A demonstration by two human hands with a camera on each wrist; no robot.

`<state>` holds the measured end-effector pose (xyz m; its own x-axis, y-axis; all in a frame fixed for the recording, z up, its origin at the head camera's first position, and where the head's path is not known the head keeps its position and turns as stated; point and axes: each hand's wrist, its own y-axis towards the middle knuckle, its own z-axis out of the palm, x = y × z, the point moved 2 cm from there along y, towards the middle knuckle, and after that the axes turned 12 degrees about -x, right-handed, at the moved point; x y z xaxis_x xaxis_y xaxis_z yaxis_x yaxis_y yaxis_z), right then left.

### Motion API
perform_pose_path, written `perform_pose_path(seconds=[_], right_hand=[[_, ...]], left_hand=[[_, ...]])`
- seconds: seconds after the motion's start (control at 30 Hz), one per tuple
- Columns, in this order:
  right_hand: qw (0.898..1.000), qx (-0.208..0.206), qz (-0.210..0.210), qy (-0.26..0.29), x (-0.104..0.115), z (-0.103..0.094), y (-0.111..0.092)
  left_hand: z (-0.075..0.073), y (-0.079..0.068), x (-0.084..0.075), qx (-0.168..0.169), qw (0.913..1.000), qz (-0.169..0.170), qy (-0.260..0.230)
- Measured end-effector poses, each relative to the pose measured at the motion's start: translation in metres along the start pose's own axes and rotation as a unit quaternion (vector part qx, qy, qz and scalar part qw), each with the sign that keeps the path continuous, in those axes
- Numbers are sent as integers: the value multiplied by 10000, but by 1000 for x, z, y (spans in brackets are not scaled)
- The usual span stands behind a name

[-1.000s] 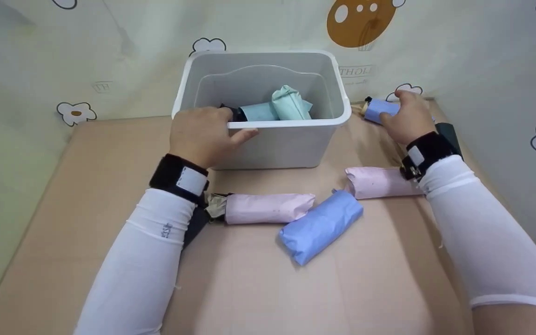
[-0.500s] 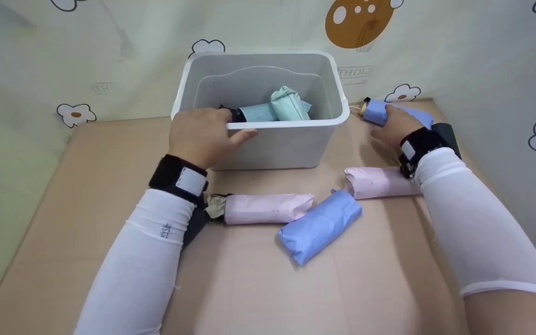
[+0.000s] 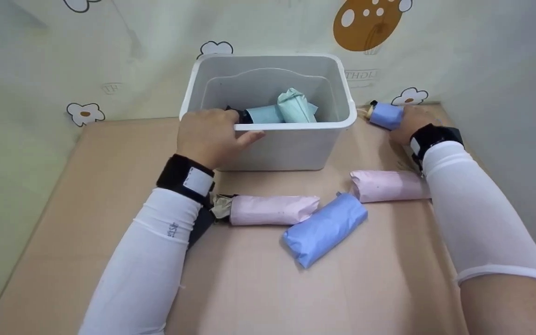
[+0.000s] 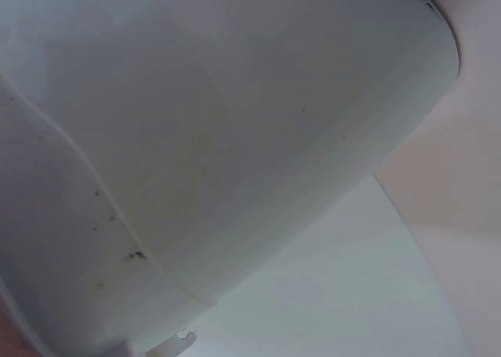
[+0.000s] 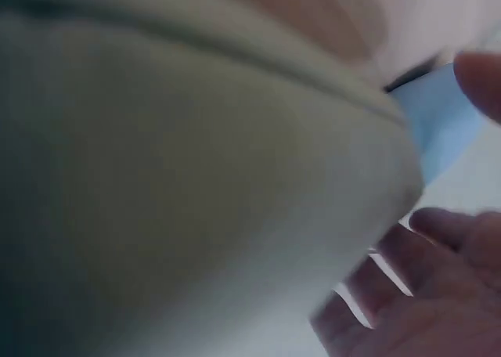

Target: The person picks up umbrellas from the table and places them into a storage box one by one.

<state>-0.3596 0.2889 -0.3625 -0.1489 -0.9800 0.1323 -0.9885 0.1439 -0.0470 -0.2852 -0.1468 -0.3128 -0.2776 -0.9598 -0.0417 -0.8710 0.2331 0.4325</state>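
While the left hand (image 3: 210, 138) grips the bin (image 3: 286, 151), mirrored lettering (image 3: 361, 75) reads "LIGHT".

White, black-outlined flowers (image 3: 85, 114) and a white-spotted brown shape (image 3: 363, 33) decorate a pale printed backdrop (image 3: 156, 88) behind a tan table (image 3: 258, 288).

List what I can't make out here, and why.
Head view: fingertips of the left hand, hidden by the hand itself.
Head view: right end of the rear blue packet, hidden by the right hand.
Head view: right end of the rightmost pink packet, hidden by the right sleeve.
Right wrist view: the large greyish thing, blurred and cut off by the left edge.
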Motion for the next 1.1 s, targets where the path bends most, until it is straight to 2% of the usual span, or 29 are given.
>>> perform_pose_path(seconds=[0.23,0.37,0.5,0.63,0.77,0.87,1.1], right_hand=[[9991,198,276,-267,-2,-4,-6],[9987,342,344,-124,-1,-1,-7],[9992,256,317,43,-3,1,-6],[9995,193,236,-72,-5,0,-6],[9982,218,4,-554,-4,1,-5],[9972,141,-159,-716,-4,6,1],[9989,-46,-310,-346,-8,25,19]], left_hand=[[1,0,-2,106,9999,-17,-3],[1,0,-3,160,9999,-12,13],[1,0,-2,166,9998,-51,59],[0,0,-1,131,9999,-52,74],[0,0,0,63,10000,-49,51],[0,0,0,-5,10000,-49,34],[-1,1,0,55,9999,-51,71]])
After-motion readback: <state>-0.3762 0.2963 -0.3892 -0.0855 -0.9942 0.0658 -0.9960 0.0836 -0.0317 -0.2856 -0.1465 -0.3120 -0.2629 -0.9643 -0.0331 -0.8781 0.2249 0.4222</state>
